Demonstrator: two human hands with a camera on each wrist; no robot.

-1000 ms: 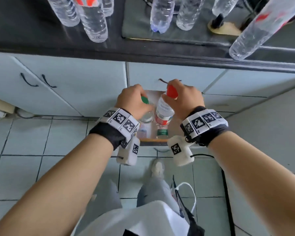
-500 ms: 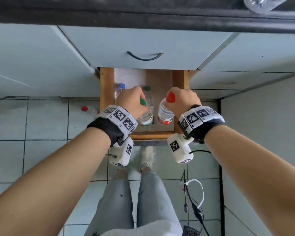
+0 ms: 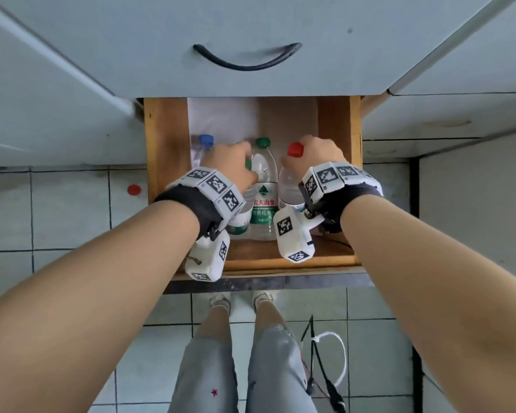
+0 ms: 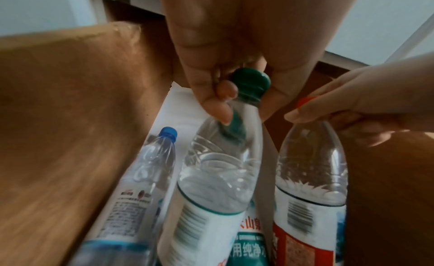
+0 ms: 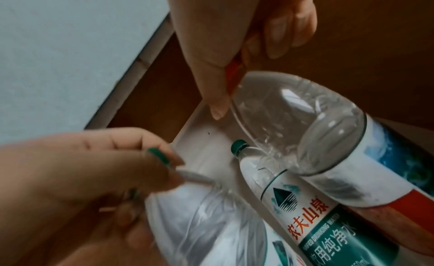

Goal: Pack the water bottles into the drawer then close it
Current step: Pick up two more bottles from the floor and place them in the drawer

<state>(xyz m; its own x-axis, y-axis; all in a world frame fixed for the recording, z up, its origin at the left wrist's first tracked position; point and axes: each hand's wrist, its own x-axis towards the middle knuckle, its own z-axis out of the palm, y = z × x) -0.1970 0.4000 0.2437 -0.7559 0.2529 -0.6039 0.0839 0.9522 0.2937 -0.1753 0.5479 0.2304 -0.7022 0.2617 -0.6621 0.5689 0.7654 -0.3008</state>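
Two bottles going into the drawer

Near: left hand (image 3: 233, 165) pinches the neck of a green-capped bottle (image 4: 211, 177); right hand (image 3: 313, 156) grips the red-capped bottle (image 4: 310, 173) at its cap. Both are inside the open drawer (image 3: 164, 150), flanking a lying green-capped bottle (image 3: 262, 198); a blue-capped bottle (image 3: 201, 147) lies by the left wall. Step: lowering. Next: lay flat, release. Far: bare room toward the drawer's back.

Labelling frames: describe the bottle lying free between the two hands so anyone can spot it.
Look into the open wooden drawer under the counter. Four bottles are there; the free green-capped bottle lies flat in the middle. Only it shows a green label with no hand on it.
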